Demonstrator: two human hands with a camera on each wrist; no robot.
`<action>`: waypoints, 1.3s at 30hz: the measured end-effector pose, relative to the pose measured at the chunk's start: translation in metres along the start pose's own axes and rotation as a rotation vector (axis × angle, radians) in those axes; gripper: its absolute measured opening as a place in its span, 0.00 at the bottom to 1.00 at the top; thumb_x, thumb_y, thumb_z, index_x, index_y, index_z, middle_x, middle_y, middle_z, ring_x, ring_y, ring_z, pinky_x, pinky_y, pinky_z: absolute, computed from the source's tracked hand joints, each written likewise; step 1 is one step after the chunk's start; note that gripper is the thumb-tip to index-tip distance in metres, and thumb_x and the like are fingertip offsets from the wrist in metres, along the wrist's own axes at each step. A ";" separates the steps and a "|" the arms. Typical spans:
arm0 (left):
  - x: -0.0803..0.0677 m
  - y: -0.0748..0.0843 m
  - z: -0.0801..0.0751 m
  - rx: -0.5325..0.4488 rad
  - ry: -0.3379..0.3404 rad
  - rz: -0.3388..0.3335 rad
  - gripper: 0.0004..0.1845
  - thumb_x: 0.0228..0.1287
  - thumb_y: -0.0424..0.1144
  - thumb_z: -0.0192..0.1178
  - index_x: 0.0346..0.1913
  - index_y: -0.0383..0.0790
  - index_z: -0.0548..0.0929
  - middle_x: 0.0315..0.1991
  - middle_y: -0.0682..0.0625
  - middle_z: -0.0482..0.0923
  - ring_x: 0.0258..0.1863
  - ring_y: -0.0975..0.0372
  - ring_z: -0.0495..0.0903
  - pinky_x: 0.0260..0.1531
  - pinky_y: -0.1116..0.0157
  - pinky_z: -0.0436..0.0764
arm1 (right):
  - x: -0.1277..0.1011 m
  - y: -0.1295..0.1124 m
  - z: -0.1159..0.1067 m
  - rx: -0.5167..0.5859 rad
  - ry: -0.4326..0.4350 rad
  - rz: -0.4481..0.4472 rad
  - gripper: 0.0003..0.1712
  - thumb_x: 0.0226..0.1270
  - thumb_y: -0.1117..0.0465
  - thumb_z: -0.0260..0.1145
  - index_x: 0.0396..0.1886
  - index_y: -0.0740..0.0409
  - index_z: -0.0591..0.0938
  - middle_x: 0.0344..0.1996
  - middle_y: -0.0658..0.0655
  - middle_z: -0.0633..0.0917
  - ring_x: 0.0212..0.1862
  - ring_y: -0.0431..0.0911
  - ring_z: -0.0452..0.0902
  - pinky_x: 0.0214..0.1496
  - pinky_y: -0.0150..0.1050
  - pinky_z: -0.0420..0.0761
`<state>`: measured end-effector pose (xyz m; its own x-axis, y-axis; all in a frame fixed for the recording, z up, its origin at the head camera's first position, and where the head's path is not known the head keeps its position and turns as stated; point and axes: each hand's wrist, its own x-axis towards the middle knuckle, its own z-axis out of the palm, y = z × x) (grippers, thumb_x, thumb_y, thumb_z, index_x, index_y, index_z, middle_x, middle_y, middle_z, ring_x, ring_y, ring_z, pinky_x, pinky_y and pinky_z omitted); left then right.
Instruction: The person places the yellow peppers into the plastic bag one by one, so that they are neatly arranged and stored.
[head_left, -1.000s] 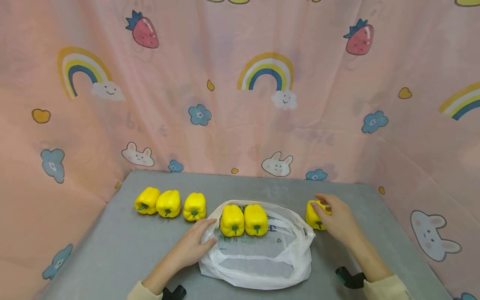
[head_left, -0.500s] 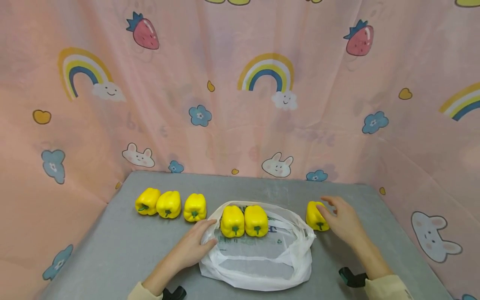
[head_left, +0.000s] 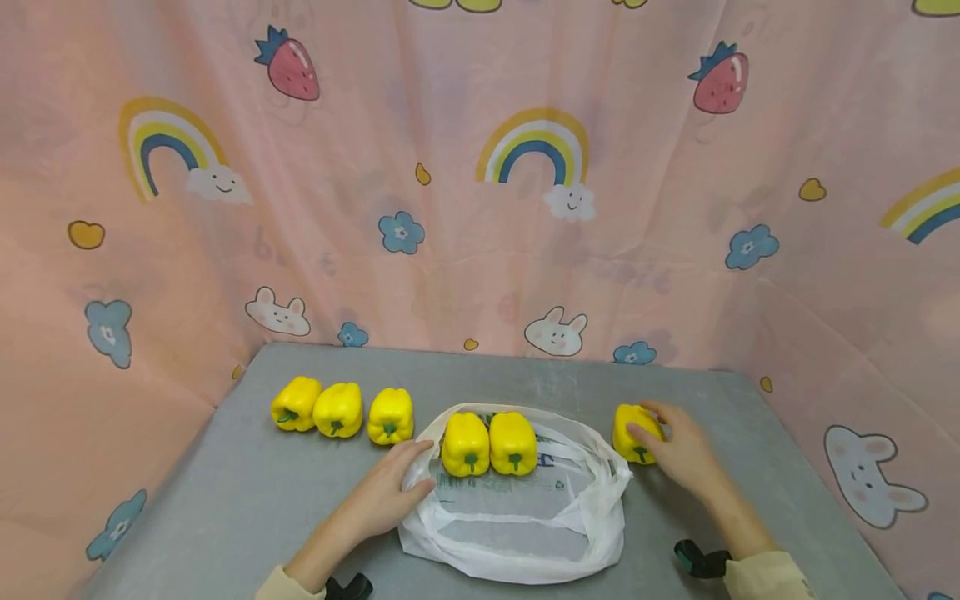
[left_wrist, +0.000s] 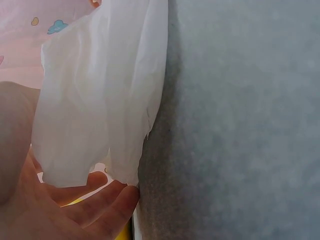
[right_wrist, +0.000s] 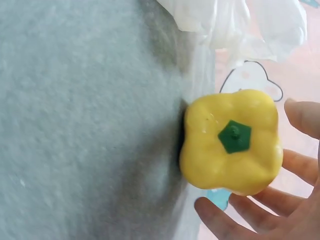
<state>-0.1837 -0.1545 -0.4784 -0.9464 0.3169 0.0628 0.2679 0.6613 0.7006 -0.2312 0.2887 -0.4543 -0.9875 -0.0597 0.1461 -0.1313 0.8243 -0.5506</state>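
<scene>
My left hand (head_left: 390,485) rests at the left rim of a white plastic bag (head_left: 517,567), its fingers fairly straight. In the left wrist view, the bag's edge (left_wrist: 100,100) hangs between thumb and fingers. Two yellow bell peppers (head_left: 465,444) lie side by side inside the bag's mouth. Right of the bag, my right hand (head_left: 686,450) reaches round another yellow bell pepper (head_left: 633,433) on the table. The right wrist view shows this pepper (right_wrist: 232,142) stem towards the camera, the thumb apart from it and the loosely spread fingers beside and behind it; finger contact is unclear.
Three more yellow bell peppers (head_left: 337,410) stand in a row at the back left of the grey table (head_left: 225,500). A pink printed curtain (head_left: 465,275) closes off the back and sides. Dark wrist straps (head_left: 701,558) show near both sleeves.
My right hand has drawn back slightly off the pepper, then come a little left over it again. The pepper stays nearly in place. Left hand and bag have not visibly moved.
</scene>
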 end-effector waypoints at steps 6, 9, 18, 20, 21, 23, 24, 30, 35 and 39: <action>-0.001 0.001 0.001 -0.009 -0.001 -0.009 0.29 0.71 0.44 0.64 0.72 0.42 0.72 0.71 0.42 0.68 0.71 0.46 0.67 0.68 0.40 0.65 | -0.002 0.003 0.007 0.023 -0.018 -0.009 0.40 0.75 0.43 0.62 0.70 0.72 0.69 0.64 0.77 0.72 0.61 0.70 0.69 0.62 0.69 0.70; -0.001 0.001 0.001 -0.012 -0.002 -0.019 0.29 0.71 0.44 0.64 0.72 0.42 0.72 0.71 0.42 0.68 0.71 0.45 0.66 0.68 0.40 0.65 | -0.003 0.003 0.008 0.035 -0.019 0.005 0.41 0.74 0.43 0.63 0.71 0.71 0.68 0.65 0.77 0.71 0.62 0.69 0.69 0.63 0.68 0.69; -0.001 0.001 0.001 -0.012 0.009 -0.008 0.28 0.71 0.42 0.64 0.71 0.40 0.72 0.70 0.41 0.68 0.70 0.45 0.67 0.68 0.40 0.65 | -0.005 -0.004 0.004 0.094 -0.020 0.071 0.43 0.74 0.41 0.62 0.73 0.69 0.66 0.67 0.76 0.68 0.62 0.68 0.68 0.63 0.67 0.71; -0.001 0.001 0.001 -0.010 0.012 -0.002 0.28 0.71 0.42 0.64 0.71 0.40 0.73 0.70 0.41 0.69 0.70 0.45 0.67 0.68 0.40 0.65 | -0.005 -0.008 0.000 0.108 -0.008 0.066 0.43 0.74 0.42 0.63 0.73 0.69 0.65 0.67 0.75 0.68 0.60 0.67 0.69 0.62 0.66 0.72; -0.001 0.001 0.001 -0.009 0.013 0.002 0.28 0.71 0.42 0.64 0.71 0.40 0.73 0.70 0.41 0.69 0.70 0.45 0.67 0.68 0.40 0.65 | -0.006 -0.010 -0.001 0.112 -0.002 0.062 0.43 0.74 0.42 0.63 0.74 0.69 0.65 0.67 0.75 0.68 0.60 0.67 0.69 0.62 0.66 0.72; -0.001 0.001 0.001 -0.004 0.018 0.009 0.28 0.71 0.42 0.64 0.71 0.39 0.73 0.69 0.41 0.69 0.70 0.45 0.68 0.68 0.40 0.66 | -0.006 -0.013 -0.005 0.116 0.011 0.054 0.42 0.74 0.42 0.63 0.74 0.68 0.65 0.67 0.74 0.69 0.58 0.66 0.70 0.60 0.65 0.74; -0.001 0.001 0.001 -0.003 0.020 0.013 0.28 0.70 0.42 0.64 0.70 0.39 0.73 0.69 0.41 0.70 0.69 0.45 0.68 0.68 0.40 0.66 | -0.007 -0.015 -0.007 0.117 0.020 0.047 0.42 0.74 0.42 0.63 0.74 0.68 0.65 0.66 0.74 0.69 0.58 0.65 0.70 0.59 0.64 0.75; -0.001 0.001 0.001 0.002 0.022 0.016 0.28 0.70 0.41 0.64 0.70 0.40 0.73 0.69 0.42 0.70 0.69 0.46 0.68 0.67 0.40 0.67 | -0.009 -0.025 -0.015 0.128 0.061 0.009 0.41 0.74 0.44 0.64 0.73 0.68 0.67 0.64 0.73 0.72 0.54 0.62 0.72 0.53 0.57 0.77; -0.001 0.002 0.001 0.002 0.026 0.029 0.28 0.70 0.41 0.64 0.70 0.39 0.73 0.69 0.41 0.70 0.70 0.45 0.68 0.67 0.40 0.67 | -0.012 -0.038 -0.022 0.140 0.089 -0.023 0.41 0.74 0.44 0.64 0.73 0.67 0.67 0.64 0.72 0.72 0.54 0.61 0.72 0.53 0.56 0.77; -0.002 0.002 0.001 -0.003 0.025 0.039 0.28 0.70 0.41 0.64 0.70 0.38 0.73 0.69 0.41 0.69 0.70 0.45 0.68 0.67 0.40 0.66 | -0.016 -0.051 -0.027 0.167 0.091 -0.035 0.40 0.73 0.45 0.65 0.73 0.67 0.68 0.65 0.71 0.71 0.56 0.62 0.71 0.55 0.59 0.75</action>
<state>-0.1814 -0.1532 -0.4777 -0.9395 0.3253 0.1078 0.3042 0.6471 0.6991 -0.2065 0.2623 -0.4063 -0.9711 -0.0294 0.2369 -0.1856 0.7175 -0.6714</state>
